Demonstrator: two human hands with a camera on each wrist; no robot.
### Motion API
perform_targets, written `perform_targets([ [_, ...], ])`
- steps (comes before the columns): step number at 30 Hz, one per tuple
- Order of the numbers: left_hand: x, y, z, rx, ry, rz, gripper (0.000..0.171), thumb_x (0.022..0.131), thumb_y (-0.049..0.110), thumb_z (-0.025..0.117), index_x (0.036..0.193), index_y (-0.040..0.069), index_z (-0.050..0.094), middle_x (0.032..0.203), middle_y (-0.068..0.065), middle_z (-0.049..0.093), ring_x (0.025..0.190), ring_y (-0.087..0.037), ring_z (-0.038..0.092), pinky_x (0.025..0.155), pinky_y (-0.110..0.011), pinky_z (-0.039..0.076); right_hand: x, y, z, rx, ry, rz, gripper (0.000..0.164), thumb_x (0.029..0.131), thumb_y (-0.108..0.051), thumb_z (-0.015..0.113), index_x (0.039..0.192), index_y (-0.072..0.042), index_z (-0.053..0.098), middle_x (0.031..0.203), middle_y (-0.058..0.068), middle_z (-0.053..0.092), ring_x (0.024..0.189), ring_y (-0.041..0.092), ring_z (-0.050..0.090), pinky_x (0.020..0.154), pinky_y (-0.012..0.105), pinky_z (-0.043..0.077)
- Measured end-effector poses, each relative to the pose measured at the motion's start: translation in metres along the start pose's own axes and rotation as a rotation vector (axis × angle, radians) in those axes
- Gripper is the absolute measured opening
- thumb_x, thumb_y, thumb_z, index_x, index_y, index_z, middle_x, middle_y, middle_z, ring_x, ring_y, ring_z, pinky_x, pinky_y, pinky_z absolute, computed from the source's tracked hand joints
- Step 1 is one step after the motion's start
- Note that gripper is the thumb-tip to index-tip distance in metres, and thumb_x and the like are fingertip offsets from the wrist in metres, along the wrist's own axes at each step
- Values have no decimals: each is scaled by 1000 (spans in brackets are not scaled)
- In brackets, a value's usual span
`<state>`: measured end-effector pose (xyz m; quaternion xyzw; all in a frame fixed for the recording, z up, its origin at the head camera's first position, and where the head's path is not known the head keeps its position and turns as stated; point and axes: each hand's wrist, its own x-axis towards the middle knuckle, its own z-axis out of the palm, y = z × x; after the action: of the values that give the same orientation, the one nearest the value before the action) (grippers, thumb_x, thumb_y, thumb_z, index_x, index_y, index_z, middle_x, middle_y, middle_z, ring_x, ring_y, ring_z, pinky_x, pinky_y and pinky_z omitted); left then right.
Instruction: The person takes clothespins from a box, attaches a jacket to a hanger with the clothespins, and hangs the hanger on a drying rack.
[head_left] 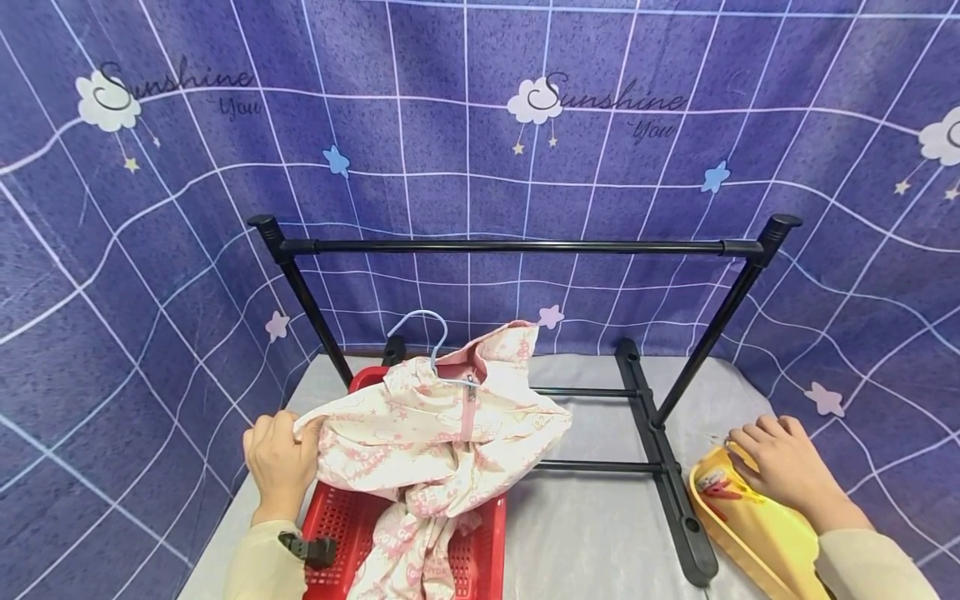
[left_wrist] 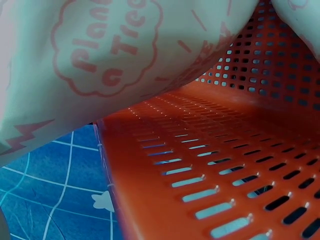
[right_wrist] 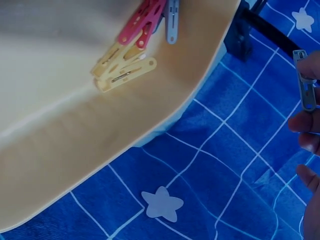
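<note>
A pink-and-white printed jacket (head_left: 420, 433) with a short zip at its collar hangs on a light-blue hanger (head_left: 429, 315), draped over a red basket (head_left: 330, 521). My left hand (head_left: 279, 467) grips the jacket at its left end. In the left wrist view the jacket's printed cloth (left_wrist: 115, 55) covers the upper left, and that hand is mostly out of sight. On the right, my right hand (head_left: 783, 462) is over a yellow bin (head_left: 780, 533). The right wrist view shows it pinching a grey-blue clothespin (right_wrist: 306, 82) between thumb and fingers, outside the bin's rim.
A black rack with a horizontal bar (head_left: 517, 247) stands behind the basket, its right foot (head_left: 667, 483) between basket and bin. Pink, yellow and blue clothespins (right_wrist: 125, 62) lie inside the bin. A purple-blue checked curtain (head_left: 480, 125) surrounds the grey surface (head_left: 592, 533).
</note>
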<state>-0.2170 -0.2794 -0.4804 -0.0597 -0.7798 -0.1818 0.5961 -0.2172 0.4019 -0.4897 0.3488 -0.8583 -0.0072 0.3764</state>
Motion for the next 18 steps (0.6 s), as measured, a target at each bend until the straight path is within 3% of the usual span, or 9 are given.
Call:
perform_targets([
  [18,0,0,1,3,2,-2,66,95,60,50,73,-2,48,63,-20,43,60,-41,41,60,-52,25,22,-6,-7,-2,68,-39,44,101,-38,34,85,-6,60,71,6,53,70,31,47,69,55,34],
])
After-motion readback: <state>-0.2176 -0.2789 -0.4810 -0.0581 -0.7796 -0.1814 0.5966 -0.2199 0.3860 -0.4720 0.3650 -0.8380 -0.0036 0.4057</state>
